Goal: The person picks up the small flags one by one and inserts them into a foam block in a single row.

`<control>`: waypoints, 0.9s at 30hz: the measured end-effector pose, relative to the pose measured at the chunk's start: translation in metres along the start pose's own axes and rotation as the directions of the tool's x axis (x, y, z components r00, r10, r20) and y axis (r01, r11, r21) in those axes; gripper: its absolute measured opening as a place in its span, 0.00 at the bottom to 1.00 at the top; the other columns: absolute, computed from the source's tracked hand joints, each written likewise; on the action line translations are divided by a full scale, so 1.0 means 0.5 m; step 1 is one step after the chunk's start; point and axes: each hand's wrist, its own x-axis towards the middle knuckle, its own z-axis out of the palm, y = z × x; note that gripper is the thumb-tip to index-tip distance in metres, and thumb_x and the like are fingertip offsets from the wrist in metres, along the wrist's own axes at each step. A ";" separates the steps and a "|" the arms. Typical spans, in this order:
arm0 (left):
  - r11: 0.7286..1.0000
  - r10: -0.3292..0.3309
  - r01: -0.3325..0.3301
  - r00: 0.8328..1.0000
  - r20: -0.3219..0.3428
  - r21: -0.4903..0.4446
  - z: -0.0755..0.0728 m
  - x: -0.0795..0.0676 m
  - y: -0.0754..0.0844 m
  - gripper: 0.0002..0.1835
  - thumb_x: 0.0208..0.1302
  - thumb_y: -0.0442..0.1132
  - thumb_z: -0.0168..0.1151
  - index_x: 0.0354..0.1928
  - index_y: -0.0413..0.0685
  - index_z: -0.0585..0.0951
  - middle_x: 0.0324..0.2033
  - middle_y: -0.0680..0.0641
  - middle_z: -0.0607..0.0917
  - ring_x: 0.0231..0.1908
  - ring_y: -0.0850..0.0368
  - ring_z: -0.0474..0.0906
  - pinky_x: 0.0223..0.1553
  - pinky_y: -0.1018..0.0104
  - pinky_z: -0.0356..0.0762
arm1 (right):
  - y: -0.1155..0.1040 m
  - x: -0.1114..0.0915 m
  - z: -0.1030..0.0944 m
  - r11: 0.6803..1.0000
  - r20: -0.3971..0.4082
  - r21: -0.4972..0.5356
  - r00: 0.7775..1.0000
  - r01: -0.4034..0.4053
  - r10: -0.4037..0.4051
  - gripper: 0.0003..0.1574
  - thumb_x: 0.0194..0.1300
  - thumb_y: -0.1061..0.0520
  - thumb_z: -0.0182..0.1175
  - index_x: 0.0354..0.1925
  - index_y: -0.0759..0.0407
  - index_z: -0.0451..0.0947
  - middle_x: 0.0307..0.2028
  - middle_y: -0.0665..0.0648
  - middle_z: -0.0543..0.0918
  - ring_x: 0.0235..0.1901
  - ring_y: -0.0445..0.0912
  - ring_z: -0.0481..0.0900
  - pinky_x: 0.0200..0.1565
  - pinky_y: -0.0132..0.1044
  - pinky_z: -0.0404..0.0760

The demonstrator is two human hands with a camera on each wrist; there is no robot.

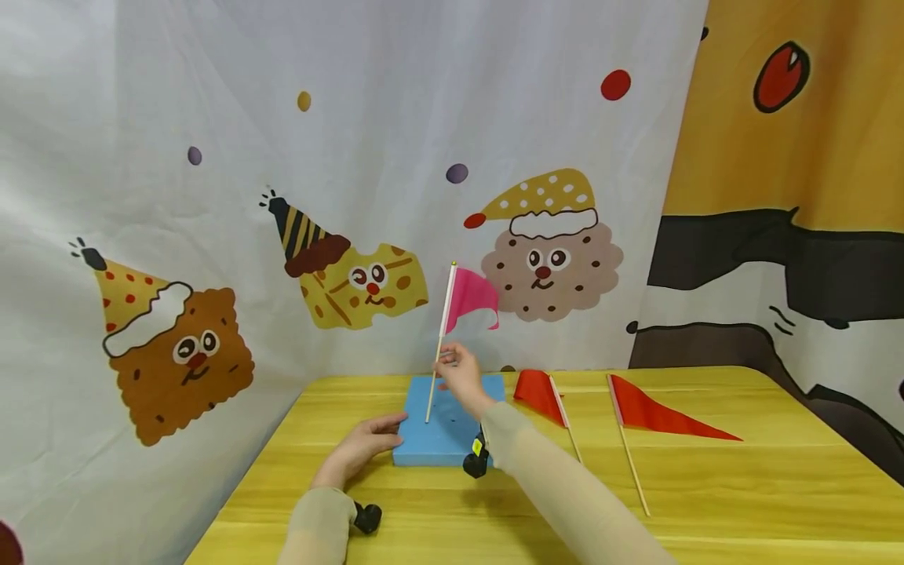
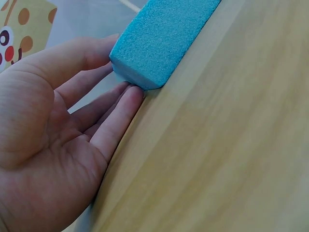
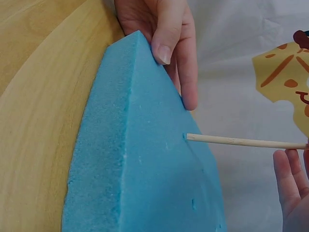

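My right hand pinches the thin wooden stick of a pink flag above a light blue foam block. In the right wrist view, the lower end of the stick meets the block's top face by a small mark; I cannot tell how deep it sits. Another small slit shows in the foam nearby. My left hand rests against the block's left side, fingers extended. Seen from the left wrist, its fingertips touch the block's corner.
Two red pennants on wooden sticks lie on the yellow wood-grain table right of the block: a partly folded one beside my right forearm and a spread-out one farther right. A printed curtain hangs behind the table.
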 end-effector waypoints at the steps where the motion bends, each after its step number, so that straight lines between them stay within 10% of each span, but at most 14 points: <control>1: 1.000 -0.001 0.001 1.000 0.001 0.001 0.000 0.001 0.000 0.30 0.68 0.38 0.61 0.69 0.40 0.68 0.67 0.33 0.65 0.64 0.37 0.65 0.62 0.48 0.68 | 0.009 0.005 0.000 1.000 0.000 0.004 1.000 -0.002 0.002 0.15 0.65 0.69 0.59 0.50 0.67 0.73 0.38 0.69 0.77 0.40 0.67 0.80 0.36 0.59 0.82; 18: 1.000 -0.009 0.009 1.000 0.001 -0.017 -0.002 0.006 0.001 0.30 0.68 0.39 0.61 0.70 0.40 0.68 0.68 0.33 0.65 0.64 0.37 0.66 0.60 0.51 0.70 | 0.075 0.033 0.006 0.999 0.000 -0.045 1.000 -0.009 0.009 0.13 0.67 0.63 0.61 0.50 0.60 0.75 0.36 0.59 0.79 0.33 0.51 0.83 0.29 0.45 0.85; 27: 0.999 -0.018 0.017 1.000 -0.003 -0.028 -0.002 0.005 0.001 0.30 0.68 0.37 0.62 0.69 0.40 0.68 0.67 0.33 0.65 0.65 0.37 0.63 0.61 0.50 0.69 | 0.070 0.013 0.014 0.993 0.064 -0.115 0.998 0.030 -0.023 0.16 0.66 0.64 0.61 0.52 0.66 0.74 0.37 0.58 0.79 0.31 0.48 0.82 0.32 0.57 0.83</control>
